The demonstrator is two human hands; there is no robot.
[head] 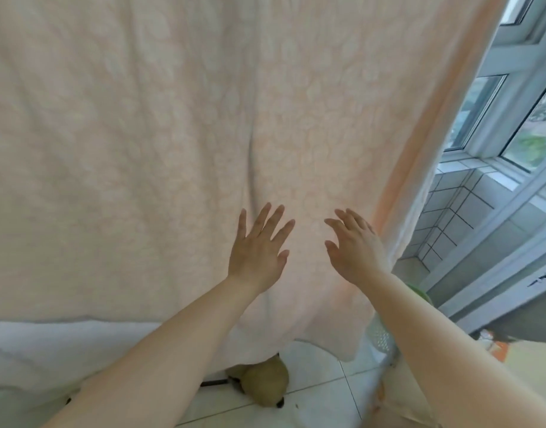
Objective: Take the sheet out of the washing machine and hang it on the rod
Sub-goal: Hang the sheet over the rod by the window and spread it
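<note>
Sheet (172, 134) hangs soft, limp; left hand (256, 254) and right hand (355, 251) spread flat, gripping nothing; take hold at side edge.

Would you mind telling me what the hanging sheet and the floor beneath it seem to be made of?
The sheet looks like soft woven fabric, pale pink and matte, with a faint blotchy pattern; it creases and lets light through. The floor looks like glossy white ceramic tile, given its grout lines and sheen.

Two bare forearms seen, no sleeves worn to the frame edge. Left hand (256, 251) and right hand (355, 247) ungloved; no rings, watch or bracelets seen. Fingernails kept short, unpainted.
</note>
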